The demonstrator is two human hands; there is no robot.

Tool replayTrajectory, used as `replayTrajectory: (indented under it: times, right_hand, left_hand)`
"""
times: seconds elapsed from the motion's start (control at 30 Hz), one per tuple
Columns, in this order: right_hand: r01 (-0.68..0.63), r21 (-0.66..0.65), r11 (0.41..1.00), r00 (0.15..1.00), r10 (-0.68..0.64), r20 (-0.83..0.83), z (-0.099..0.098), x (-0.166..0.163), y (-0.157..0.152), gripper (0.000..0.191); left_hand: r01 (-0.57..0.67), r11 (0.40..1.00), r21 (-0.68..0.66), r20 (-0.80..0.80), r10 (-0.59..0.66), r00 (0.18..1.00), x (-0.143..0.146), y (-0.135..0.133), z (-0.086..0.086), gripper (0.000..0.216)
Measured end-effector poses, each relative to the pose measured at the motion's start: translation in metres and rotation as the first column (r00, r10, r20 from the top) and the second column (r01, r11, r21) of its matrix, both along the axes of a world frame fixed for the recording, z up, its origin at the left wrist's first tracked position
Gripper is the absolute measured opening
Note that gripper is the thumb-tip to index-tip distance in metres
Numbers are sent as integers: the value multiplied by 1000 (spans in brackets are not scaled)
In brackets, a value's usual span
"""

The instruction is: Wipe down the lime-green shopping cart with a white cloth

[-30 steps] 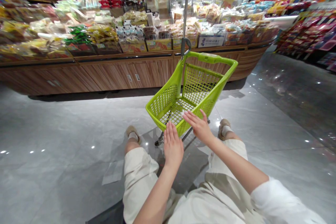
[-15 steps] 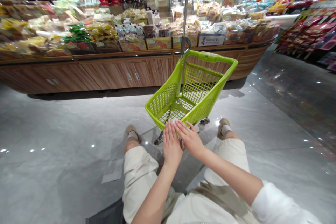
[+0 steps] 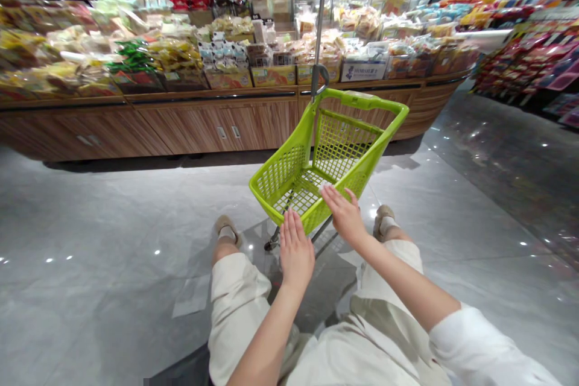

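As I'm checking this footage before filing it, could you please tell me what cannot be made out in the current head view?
In the head view:
- White scrap: mostly hidden by the right hand's fingers; its material is unclear.
- Left hand's palm: hidden by its own back.
- Green cart: some wheels hidden by basket and hands.
- White box: smaller print blurred.
- Pole: cut off by the top edge.

Green cart before the bench
Left grip by near rim; right grip, whitish scrap at fingertips, by right rim
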State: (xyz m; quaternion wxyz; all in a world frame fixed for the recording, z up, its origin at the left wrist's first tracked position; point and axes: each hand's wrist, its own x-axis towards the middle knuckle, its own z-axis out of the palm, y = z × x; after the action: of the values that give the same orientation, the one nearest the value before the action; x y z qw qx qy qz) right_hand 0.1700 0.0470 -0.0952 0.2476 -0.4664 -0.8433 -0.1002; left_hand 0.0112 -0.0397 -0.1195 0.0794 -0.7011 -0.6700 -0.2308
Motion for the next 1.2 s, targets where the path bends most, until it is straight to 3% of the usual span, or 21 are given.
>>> replayTrajectory:
  times: [0.13,0.23,0.3,0.43,0.57,0.63,0.77,0.87,0.93,1.07,1.2]
  right_hand:
    - [-215,-8,977,975,215,51,-7,-38,-39,68]
    - [-266,-15,964,962,266,58,-3,-29,-29,68]
    - [-223,-8,975,974,223,49,1,-7,-5,72]
    - [15,-1,1000,1000,-15,-10,9,34,37,76]
    - [108,-13,994,994,-109,-29,9,26,30,79]
    - [46,-17,999,999,-46,-14,5,5,9,77]
    - [-215,-23,976,974,216,64,-2,-30,-31,68]
    - [-269,-27,963,959,270,90,-2,-25,-29,68]
    - [-203,-18,979,975,204,86,2,-6,-10,72]
    - [55,16,998,998,-56,20,10,37,36,79]
    - [154,7,988,988,-154,-29,11,40,41,84]
  left_hand:
    - [-2,1000,-24,-23,1,1000,-2,1,-3,91]
    - [0,1000,-24,-32,-1,999,-3,1,-3,90]
    - [3,1000,-16,-27,-4,1000,-3,1,-2,87]
    - [4,1000,-4,-14,-4,1000,-2,0,0,86]
    - [-3,1000,5,-8,3,1000,-1,0,0,87]
    - [-1,1000,4,-13,1,1000,-1,1,-2,87]
    - [-1,1000,-14,-21,0,1000,-2,2,-6,89]
    - [3,1000,-23,-27,-3,1000,-3,2,-4,88]
    - [10,1000,-26,-30,-11,999,-4,1,-2,86]
    - [12,1000,-13,-25,-13,1000,-3,0,1,83]
    - [1,1000,6,-12,-1,1000,-1,1,0,86]
